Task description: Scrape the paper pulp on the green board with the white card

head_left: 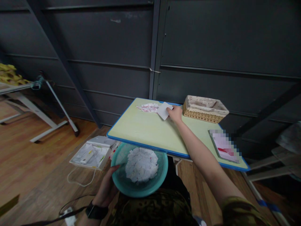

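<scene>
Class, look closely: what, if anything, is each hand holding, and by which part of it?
The right hand holds a white card near its right-hand corner; the left hand holds the green basket at its left rim.

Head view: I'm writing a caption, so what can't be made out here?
Head view:
- Teal basket: far rim, hidden by the table.
- Left hand: most fingers, hidden by the basket.
- Yellow pile: left side, cut off by the picture's edge.
- Flat object at right: surface details, blurred by pixelation.
</scene>
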The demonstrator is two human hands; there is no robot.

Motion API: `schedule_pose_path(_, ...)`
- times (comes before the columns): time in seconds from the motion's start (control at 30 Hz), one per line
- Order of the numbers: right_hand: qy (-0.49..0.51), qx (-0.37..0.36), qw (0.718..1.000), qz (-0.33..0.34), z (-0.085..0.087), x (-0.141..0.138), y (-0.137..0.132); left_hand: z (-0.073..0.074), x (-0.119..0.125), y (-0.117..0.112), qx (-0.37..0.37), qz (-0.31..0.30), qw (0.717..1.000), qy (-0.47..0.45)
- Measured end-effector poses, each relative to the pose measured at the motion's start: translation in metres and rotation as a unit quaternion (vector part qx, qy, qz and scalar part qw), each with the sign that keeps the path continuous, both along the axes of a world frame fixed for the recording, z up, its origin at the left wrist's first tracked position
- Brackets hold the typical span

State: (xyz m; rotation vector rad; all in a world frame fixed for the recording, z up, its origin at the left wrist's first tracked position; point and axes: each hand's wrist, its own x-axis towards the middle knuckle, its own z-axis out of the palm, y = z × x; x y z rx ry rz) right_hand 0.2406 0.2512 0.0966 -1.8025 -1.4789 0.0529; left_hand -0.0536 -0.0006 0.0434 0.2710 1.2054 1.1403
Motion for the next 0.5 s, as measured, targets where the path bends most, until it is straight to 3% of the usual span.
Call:
schedule_pose_path(0.33,0.062,0.009,0.998,0.004,0.0039,0.0039,-0.0004,-0.0076,-0.0042,0.0025,-0.020,-0.005,1.000,0.007)
schedule_pose_path(0.5,0.072,0.028,0.997,0.001,0.0032,0.0081,0.0016,-0.0031,-0.0022,0.0012,-0.019,-0.009,1.000,-0.004)
